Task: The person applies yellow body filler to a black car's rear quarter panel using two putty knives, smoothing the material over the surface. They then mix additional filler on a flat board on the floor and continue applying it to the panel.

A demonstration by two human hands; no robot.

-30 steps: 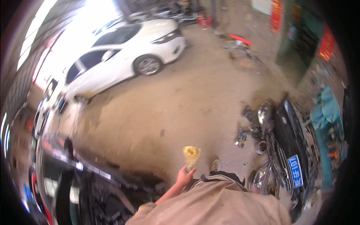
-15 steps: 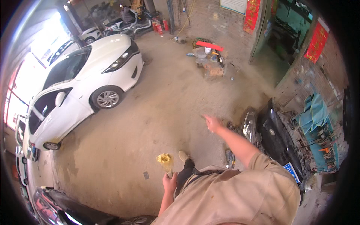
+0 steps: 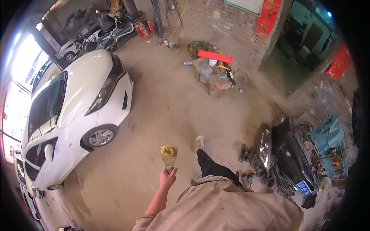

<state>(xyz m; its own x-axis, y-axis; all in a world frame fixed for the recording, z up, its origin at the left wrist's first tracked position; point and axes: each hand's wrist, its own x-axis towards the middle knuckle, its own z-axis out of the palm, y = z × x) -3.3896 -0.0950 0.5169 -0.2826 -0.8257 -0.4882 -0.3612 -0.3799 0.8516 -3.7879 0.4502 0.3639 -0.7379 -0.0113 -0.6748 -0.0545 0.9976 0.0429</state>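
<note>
My left hand [image 3: 168, 178] is closed around the handle of a putty knife [image 3: 170, 161]. Its broad blade points away from me and carries a lump of yellowish paste [image 3: 167, 150] near the wide end. The knife is held up over the bare floor, apart from everything else. My right hand is out of the picture.
On the left stands a white car [image 3: 77, 115]. Ahead, a low stand [image 3: 216, 86] holds cans, tools and a red strip near an open doorway [image 3: 285, 69]. Black car body parts with a headlight [image 3: 265, 146] lie on the right. Fire extinguishers [image 3: 144, 31] stand farther back.
I have stepped forward and turned a little. My right hand, stretched out to the right before, has left the picture. My left hand still holds the putty knife, now raised farther ahead.
</note>
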